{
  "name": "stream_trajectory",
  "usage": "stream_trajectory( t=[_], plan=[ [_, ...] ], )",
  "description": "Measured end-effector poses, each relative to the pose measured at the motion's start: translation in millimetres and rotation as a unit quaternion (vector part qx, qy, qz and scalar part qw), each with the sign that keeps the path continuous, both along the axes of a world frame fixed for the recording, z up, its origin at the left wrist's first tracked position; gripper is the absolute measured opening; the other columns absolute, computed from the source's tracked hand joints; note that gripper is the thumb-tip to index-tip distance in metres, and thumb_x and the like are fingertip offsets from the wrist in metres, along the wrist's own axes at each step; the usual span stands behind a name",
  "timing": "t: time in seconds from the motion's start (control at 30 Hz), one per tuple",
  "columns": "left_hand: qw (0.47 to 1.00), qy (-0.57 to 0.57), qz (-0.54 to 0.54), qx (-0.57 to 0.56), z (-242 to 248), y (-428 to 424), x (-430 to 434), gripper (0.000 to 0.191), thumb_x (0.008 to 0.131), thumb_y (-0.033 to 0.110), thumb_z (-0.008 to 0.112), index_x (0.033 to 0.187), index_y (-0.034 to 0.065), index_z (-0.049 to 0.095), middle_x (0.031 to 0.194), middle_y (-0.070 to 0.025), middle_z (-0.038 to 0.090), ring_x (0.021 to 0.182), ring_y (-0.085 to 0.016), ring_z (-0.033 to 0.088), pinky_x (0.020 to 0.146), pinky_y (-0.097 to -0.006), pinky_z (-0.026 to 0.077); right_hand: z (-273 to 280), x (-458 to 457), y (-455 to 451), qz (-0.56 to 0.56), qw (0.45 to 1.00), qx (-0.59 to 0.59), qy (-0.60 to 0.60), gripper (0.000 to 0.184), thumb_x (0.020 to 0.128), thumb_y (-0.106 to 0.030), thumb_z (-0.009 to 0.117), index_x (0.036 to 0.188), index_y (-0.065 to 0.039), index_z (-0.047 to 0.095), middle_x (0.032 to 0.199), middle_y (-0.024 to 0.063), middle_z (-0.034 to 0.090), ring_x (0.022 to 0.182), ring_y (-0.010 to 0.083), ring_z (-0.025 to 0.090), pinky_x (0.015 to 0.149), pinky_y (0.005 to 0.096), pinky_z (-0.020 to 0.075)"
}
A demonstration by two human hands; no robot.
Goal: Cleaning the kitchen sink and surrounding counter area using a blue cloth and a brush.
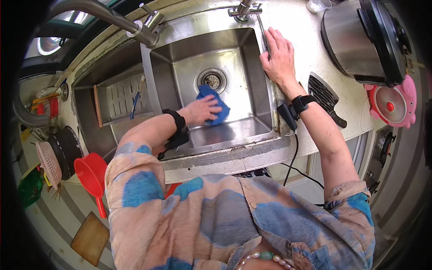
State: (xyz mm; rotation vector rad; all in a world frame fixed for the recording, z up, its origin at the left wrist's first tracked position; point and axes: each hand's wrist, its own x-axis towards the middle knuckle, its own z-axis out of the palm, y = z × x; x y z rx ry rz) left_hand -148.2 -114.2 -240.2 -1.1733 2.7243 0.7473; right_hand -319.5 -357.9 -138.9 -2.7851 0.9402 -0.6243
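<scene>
Inside the stainless steel sink basin (233,60), a blue cloth (219,116) lies on the floor of the basin, just below the round drain strainer (212,80). My left hand (201,109) is on this cloth with its fingers bent over it; the hand looks slightly blurred. Beyond the basin's right rim, my right hand (279,55) rests palm down at the sink's edge and on the white countertop (303,54), holding nothing. A cleaver (322,94) with a dark patterned blade lies on the counter to the right of my right wrist.
A faucet (148,32) arches over the left basin, which holds a slotted steel tray (123,91) and a toothbrush-like brush (136,99). An electric cooker (357,44) and pink fan (389,103) stand right. A red ladle (91,175) is left. A cable (295,152) hangs from my right wrist device.
</scene>
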Motion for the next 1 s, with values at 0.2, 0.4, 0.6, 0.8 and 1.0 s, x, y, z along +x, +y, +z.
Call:
stream_trajectory(
  t=[0.2, 0.4, 0.6, 0.8, 1.0],
  plan=[
    [0.994, 0.03, -0.037, -0.102, -14, -52, -29, 0.023, 0.076, 0.021, 0.056, 0.098, 0.0227, 0.064, 0.133, 0.002, 0.043, 0.128, -0.021, 0.035, 0.109, -0.0438, 0.022, 1, 3, 4, 0.001, 1.0, 0.005, 0.0, 0.057, 0.074, -0.014, 0.051, 0.129, -0.006, 0.043, 0.136, 0.0113, 0.04, 0.13, 0.0248, 0.034, 0.106, 0.0441, 0.0225],
    [0.981, -0.003, 0.179, -0.068, -14, -80, -20, 0.021, 0.079, 0.015, 0.056, 0.1, 0.0185, 0.058, 0.137, 0.0, 0.038, 0.129, -0.025, 0.035, 0.105, -0.0477, 0.029, 1, -1, 1, 0.002, 1.0, 0.011, -0.002, 0.057, 0.073, -0.013, 0.051, 0.129, -0.005, 0.043, 0.136, 0.0118, 0.04, 0.129, 0.0259, 0.034, 0.106, 0.0447, 0.0222],
    [0.883, -0.034, 0.462, -0.069, -31, -115, 1, 0.041, 0.072, 0.009, 0.055, 0.113, 0.0145, 0.06, 0.139, -0.0072, 0.038, 0.126, -0.03, 0.037, 0.106, -0.0456, 0.027, 4, 2, 4, 0.006, 1.0, 0.004, -0.007, 0.057, 0.073, -0.012, 0.051, 0.13, -0.005, 0.042, 0.136, 0.0135, 0.04, 0.129, 0.0273, 0.034, 0.106, 0.0448, 0.0218],
    [0.901, -0.006, 0.433, -0.036, -24, -129, -42, 0.042, 0.071, 0.014, 0.059, 0.113, 0.0126, 0.059, 0.134, -0.0141, 0.04, 0.124, -0.034, 0.038, 0.101, -0.0406, 0.035, 3, 2, 5, 0.002, 1.0, 0.007, 0.012, 0.059, 0.073, -0.012, 0.05, 0.131, -0.005, 0.04, 0.137, 0.0135, 0.039, 0.13, 0.027, 0.034, 0.107, 0.0452, 0.0215],
    [0.971, -0.051, 0.227, -0.05, -14, -94, 4, 0.045, 0.076, 0.022, 0.063, 0.12, 0.0201, 0.054, 0.138, -0.0026, 0.038, 0.128, -0.025, 0.035, 0.104, -0.0434, 0.031, 6, 1, 5, -0.002, 1.0, 0.012, 0.025, 0.06, 0.074, -0.014, 0.05, 0.132, -0.005, 0.039, 0.138, 0.013, 0.038, 0.131, 0.0266, 0.032, 0.108, 0.0442, 0.0197]
  ],
)
